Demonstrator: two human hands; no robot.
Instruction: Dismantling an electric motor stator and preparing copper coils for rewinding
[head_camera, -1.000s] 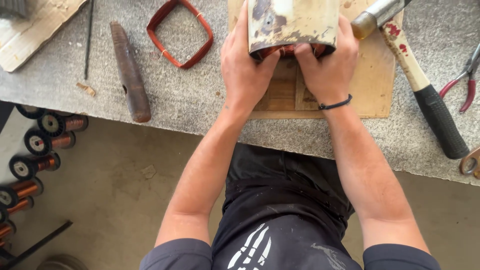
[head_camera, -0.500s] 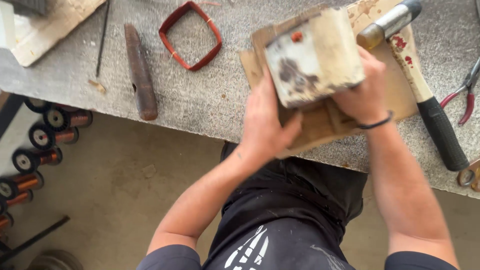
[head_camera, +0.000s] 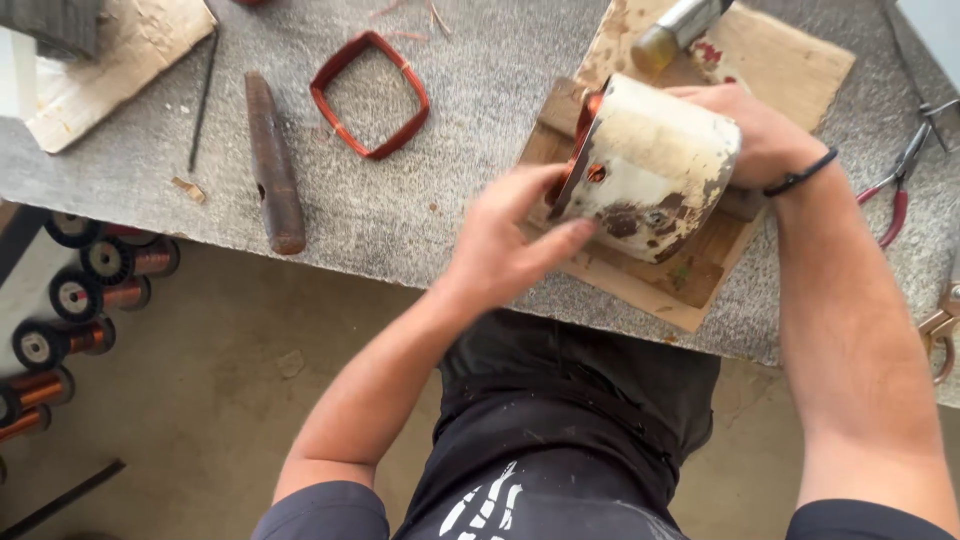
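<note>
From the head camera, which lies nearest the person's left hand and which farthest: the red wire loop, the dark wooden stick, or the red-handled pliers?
Measured from the left hand:
1. Red wire loop: up and to the left of it on the grey bench.
2. Dark wooden stick: farther left, lying near the bench edge.
3. Red-handled pliers: far off at the right edge, beyond the right forearm.

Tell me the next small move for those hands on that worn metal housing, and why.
Probably settle the housing flat on the wooden board before anything else. It sits tilted, with its copper-wound end toward the left hand, whose fingers only touch the near rim, while the right hand holds the far side. A steadier seat would free one hand.
</note>
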